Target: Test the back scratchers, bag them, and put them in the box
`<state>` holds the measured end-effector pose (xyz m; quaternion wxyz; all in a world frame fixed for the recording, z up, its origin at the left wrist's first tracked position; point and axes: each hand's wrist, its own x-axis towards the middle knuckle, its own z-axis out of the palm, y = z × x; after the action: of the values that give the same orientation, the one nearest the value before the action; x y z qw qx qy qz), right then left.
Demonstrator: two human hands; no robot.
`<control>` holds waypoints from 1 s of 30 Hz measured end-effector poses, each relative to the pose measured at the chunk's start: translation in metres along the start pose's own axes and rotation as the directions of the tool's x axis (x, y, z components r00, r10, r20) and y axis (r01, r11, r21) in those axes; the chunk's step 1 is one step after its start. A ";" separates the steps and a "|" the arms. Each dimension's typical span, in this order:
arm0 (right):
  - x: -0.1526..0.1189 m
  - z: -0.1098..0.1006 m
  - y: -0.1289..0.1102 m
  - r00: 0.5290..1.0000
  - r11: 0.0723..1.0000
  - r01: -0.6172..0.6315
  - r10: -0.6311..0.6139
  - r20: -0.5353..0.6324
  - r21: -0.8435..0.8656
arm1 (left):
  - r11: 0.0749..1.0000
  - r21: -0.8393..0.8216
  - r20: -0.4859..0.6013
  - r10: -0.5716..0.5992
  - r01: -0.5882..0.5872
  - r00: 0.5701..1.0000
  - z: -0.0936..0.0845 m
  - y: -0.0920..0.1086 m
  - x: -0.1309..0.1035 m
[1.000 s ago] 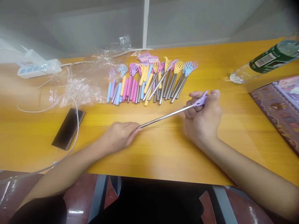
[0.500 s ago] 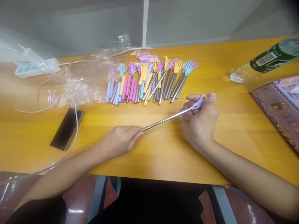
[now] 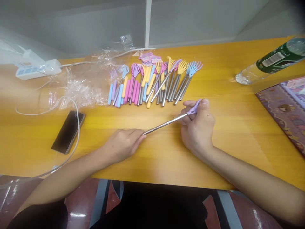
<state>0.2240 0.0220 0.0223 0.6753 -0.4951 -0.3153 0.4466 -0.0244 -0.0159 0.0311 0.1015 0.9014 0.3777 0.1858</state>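
A back scratcher (image 3: 166,123) with a metal telescopic rod and a purple claw-shaped head stretches between my two hands. My left hand (image 3: 125,144) is wrapped round the rod's lower end and hides whatever lies inside the fist. At the other end my right hand (image 3: 199,125) grips the purple head, its thumb pressed against it and the fingers curled below. Behind the hands lies a row of metal rods with claw heads (image 3: 182,68) in yellow, pink, purple and blue. Coloured handle sleeves (image 3: 135,92) lie among them, mostly toward the left.
Crumpled clear plastic bags (image 3: 83,86) spread left of the row, near a white power strip (image 3: 38,68). A phone (image 3: 68,132) lies under a white cable (image 3: 77,127). At the right are a water bottle (image 3: 269,62) and a purple patterned box (image 3: 283,111).
My right hand has moved a little left and down with the purple head, so the rod between my hands shows shorter. My left hand has stayed nearly still.
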 end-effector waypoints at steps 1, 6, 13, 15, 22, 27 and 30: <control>-0.001 0.000 0.000 1.000 1.000 -0.002 0.002 0.004 0.002 | 1.000 0.005 0.001 0.003 -0.003 1.000 0.000 0.000 0.000; -0.005 0.001 0.000 1.000 1.000 0.002 -0.002 0.005 -0.011 | 0.998 0.056 -0.008 0.012 -0.012 1.000 0.000 0.003 0.000; -0.012 0.002 -0.001 1.000 1.000 -0.023 0.023 0.009 0.003 | 0.993 0.098 -0.047 0.066 -0.061 0.997 -0.001 0.008 0.000; -0.020 0.003 -0.001 0.999 0.999 -0.032 0.032 0.001 0.001 | 0.991 0.111 -0.061 0.076 -0.069 0.995 -0.001 0.010 0.000; -0.059 0.007 0.002 0.976 0.981 -0.189 0.191 0.101 -0.037 | 0.987 0.134 -0.074 0.104 -0.094 0.992 -0.002 0.020 -0.001; -0.074 0.008 0.008 0.965 0.978 -0.200 0.208 0.157 -0.067 | 0.991 0.072 -0.065 0.121 -0.117 0.990 -0.001 0.023 -0.001; -0.076 0.010 0.014 0.933 0.968 -0.247 0.250 0.260 -0.044 | 0.991 0.081 -0.068 0.108 -0.103 0.992 -0.001 0.022 -0.001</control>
<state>0.1812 -0.0419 0.0134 0.5627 -0.4707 -0.3395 0.5887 -0.0116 -0.0316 0.0389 0.0430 0.9161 0.3399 0.2085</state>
